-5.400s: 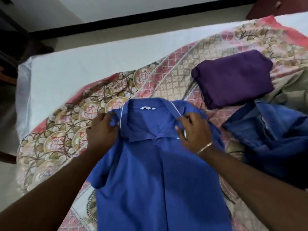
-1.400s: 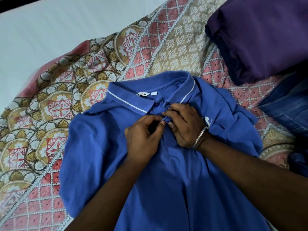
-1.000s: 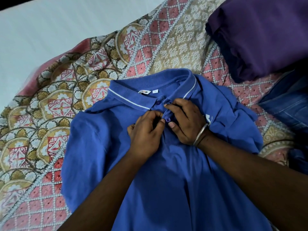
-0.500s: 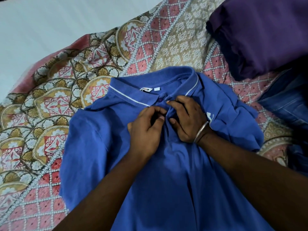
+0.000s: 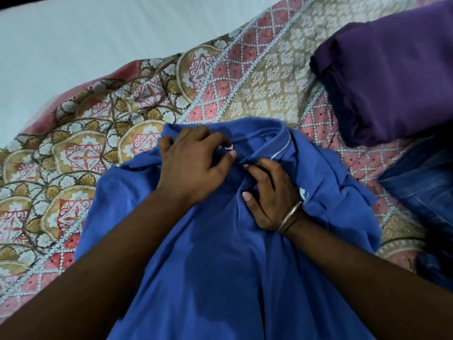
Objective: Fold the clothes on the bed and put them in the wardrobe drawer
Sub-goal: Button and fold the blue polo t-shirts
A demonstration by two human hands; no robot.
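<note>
The left hand (image 5: 193, 165) lies flat with spread fingers on the blue cotton polo shirt (image 5: 220, 278) at its collar. The right hand (image 5: 272, 195) pinches the shirt's placket.

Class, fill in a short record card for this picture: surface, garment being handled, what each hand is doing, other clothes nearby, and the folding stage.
surface: patterned bedspread over a white sheet
garment in hand: blue polo shirt, lying front up, collar away from the person
left hand: rests fingers spread on the collar's left side
right hand: fingers on the placket below the collar; a bangle on the wrist
other clothes: folded purple garment at upper right; blue denim at right
stage: shirt not yet folded
</note>
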